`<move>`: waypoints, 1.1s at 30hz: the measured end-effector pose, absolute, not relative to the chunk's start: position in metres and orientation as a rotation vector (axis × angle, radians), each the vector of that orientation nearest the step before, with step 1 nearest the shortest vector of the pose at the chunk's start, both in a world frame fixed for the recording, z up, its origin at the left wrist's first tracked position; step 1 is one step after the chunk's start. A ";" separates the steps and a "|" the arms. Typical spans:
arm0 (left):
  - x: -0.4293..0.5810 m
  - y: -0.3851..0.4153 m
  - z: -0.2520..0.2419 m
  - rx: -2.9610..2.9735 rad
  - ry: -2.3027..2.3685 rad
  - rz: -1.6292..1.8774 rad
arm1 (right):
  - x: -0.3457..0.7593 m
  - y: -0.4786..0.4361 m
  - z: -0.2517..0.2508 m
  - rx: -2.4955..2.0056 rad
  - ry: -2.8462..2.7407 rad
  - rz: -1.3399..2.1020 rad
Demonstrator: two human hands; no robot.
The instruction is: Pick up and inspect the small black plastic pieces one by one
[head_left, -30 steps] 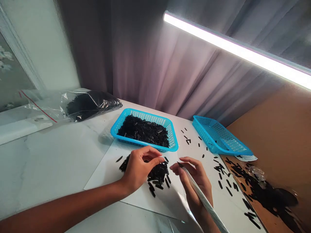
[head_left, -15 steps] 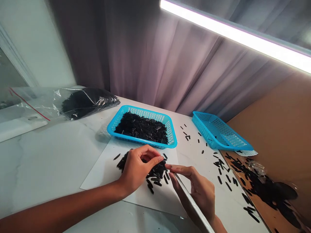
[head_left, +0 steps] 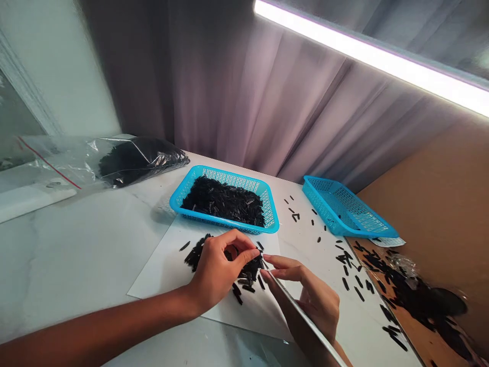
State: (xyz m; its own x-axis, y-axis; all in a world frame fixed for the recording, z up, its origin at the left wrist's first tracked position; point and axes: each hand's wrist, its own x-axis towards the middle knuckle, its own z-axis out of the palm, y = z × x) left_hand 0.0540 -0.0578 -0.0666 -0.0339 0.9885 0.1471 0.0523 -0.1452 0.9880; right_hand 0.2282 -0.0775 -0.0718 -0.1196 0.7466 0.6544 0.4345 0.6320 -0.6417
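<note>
Many black slivers (head_left: 248,275); pale rod (head_left: 304,316)

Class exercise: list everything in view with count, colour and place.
Paper: one sheet, white, front centre
Nearer basket: one, blue, centre
Other basket: one, blue, right rear
Black pieces: many, black, on paper, in nearer basket, scattered right
Plastic bag: one, clear, left rear
White block: one, white, left edge
Slim tool: one, pale, lower right
Crumpled plastic: one, clear, right
Paper scrap: one, whitish, by other basket
Tabletop: one, white, under the paper
Brown surface: at least one, brown, right
Curtain: one or more, greyish purple, back
Wall: one, pale, left
Tube light: one, white, top
Left hand: one, bare, over black pieces
Right hand: one, bare, gripping slim tool
</note>
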 end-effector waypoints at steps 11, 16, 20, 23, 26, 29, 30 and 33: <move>0.055 -0.060 -0.066 1.199 1.086 1.326 | 0.224 -0.074 -0.074 -0.810 -1.746 0.286; 0.055 -0.061 -0.064 1.145 1.078 1.311 | 0.227 -0.072 -0.072 -0.777 -1.802 0.237; 0.056 -0.061 -0.064 1.112 1.072 1.296 | 0.229 -0.072 -0.065 -0.728 -1.946 0.057; 0.056 -0.061 -0.065 1.079 1.074 1.276 | 0.226 -0.075 -0.059 -0.750 -2.053 -0.045; 0.057 -0.061 -0.065 1.031 1.088 1.228 | 0.222 -0.080 -0.058 -0.744 -2.107 -0.109; 0.057 -0.061 -0.065 0.956 1.069 1.144 | 0.221 -0.081 -0.064 -0.706 -2.125 -0.179; 0.057 -0.061 -0.065 0.929 1.058 1.116 | 0.222 -0.080 -0.066 -0.701 -2.136 -0.193; 0.056 -0.061 -0.063 0.868 1.047 1.046 | 0.224 -0.077 -0.067 -0.692 -2.136 -0.221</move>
State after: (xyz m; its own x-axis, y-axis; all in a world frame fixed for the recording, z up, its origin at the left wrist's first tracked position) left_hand 0.0562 -0.0612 -0.0631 0.1482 0.9566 -0.2508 -0.2499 0.2816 0.9264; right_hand 0.2236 -0.0773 -0.0673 -0.4792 0.3979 0.7823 0.5499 0.8308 -0.0857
